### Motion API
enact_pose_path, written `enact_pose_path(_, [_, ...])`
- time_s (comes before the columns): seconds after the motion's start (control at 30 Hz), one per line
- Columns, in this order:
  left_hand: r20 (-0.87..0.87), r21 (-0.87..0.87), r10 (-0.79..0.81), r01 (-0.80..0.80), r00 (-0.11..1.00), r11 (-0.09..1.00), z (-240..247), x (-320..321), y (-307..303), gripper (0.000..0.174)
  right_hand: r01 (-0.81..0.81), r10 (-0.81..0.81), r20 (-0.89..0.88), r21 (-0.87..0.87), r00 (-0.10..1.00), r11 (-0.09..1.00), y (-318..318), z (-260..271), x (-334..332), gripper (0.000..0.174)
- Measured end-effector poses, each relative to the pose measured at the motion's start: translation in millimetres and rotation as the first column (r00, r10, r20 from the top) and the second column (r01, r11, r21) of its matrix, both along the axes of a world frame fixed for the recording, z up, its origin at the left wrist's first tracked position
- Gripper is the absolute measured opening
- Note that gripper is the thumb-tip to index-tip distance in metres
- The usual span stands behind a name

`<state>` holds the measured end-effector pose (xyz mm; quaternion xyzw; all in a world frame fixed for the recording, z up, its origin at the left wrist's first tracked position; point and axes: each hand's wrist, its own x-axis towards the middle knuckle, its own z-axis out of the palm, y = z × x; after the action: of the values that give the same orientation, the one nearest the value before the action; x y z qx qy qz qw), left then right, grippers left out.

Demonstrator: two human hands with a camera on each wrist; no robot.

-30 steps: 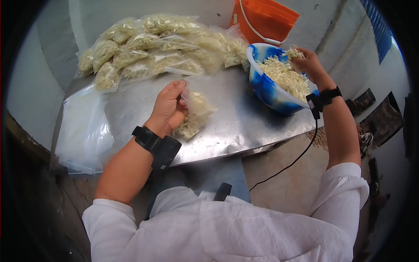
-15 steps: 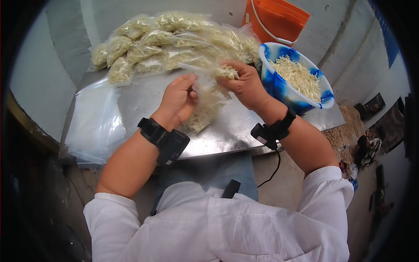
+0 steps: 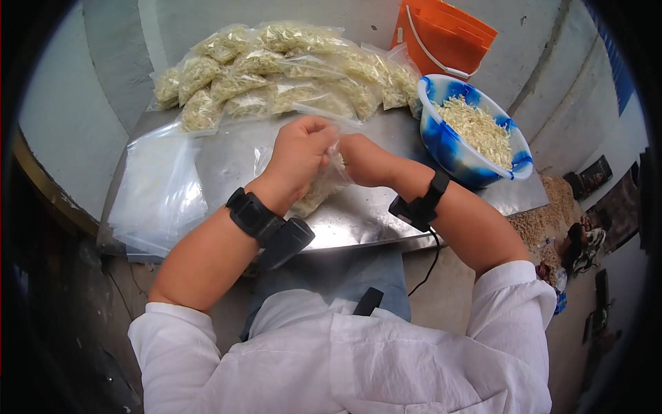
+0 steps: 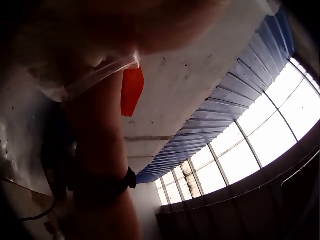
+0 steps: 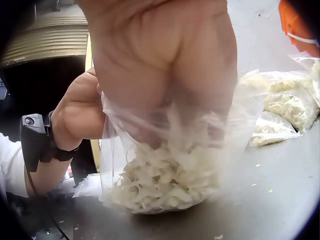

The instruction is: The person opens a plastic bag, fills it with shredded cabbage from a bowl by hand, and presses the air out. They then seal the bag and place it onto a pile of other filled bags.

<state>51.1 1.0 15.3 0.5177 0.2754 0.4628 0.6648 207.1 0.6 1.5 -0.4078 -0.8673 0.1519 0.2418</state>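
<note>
My left hand [image 3: 295, 159] grips the upper edge of a clear plastic bag [image 3: 318, 194] over the front of the metal table. Pale, thin shreds [image 5: 165, 180] fill the lower part of that bag in the right wrist view. My right hand [image 3: 367, 160] reaches down through the bag's mouth. Its fingers are blurred behind the film, right at the shreds, and I cannot tell whether they still hold any. To the right, a blue-and-white bowl [image 3: 441, 141] contains more of the same shreds [image 3: 476, 131].
Several filled bags [image 3: 258, 62] are piled along the back of the metal table [image 3: 386, 214]. Flat, unfilled plastic bags [image 3: 158, 190] lie at its left end. An orange bucket [image 3: 441, 41] with a white handle stands behind the bowl. A few loose shreds dot the tabletop.
My right hand has moved left from the bowl, carrying a bunch of shreds, and now reaches into the bag. My left hand keeps its hold on the bag.
</note>
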Motion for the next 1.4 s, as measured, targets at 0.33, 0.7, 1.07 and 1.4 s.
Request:
enact_pose_path(0.33, [0.123,-0.082,-0.056,0.066,0.991,0.994,21.9,-10.8,2.3,0.005,0.128,0.021,0.646,-0.183,0.763,0.975,0.0,91.8,-4.4,0.036])
enact_pose_path(0.7, [0.083,-0.244,-0.033,0.052,0.996,0.968,15.2,-19.4,20.6,0.006,-0.032,0.075,0.277,-0.156,0.958,0.987,-2.9,96.1,6.2,0.036])
enact_pose_path(1.07, [-0.004,-0.15,-0.063,0.062,0.998,0.987,18.0,-26.1,32.2,0.008,-0.084,0.059,0.574,0.017,0.817,0.996,-13.0,99.7,-10.0,0.019])
enact_pose_path(1.4, [-0.065,-0.127,-0.059,0.05,0.996,0.991,22.0,-28.7,31.2,0.009,-0.137,0.059,0.514,0.115,0.856,0.984,-17.6,118.6,-6.4,0.012])
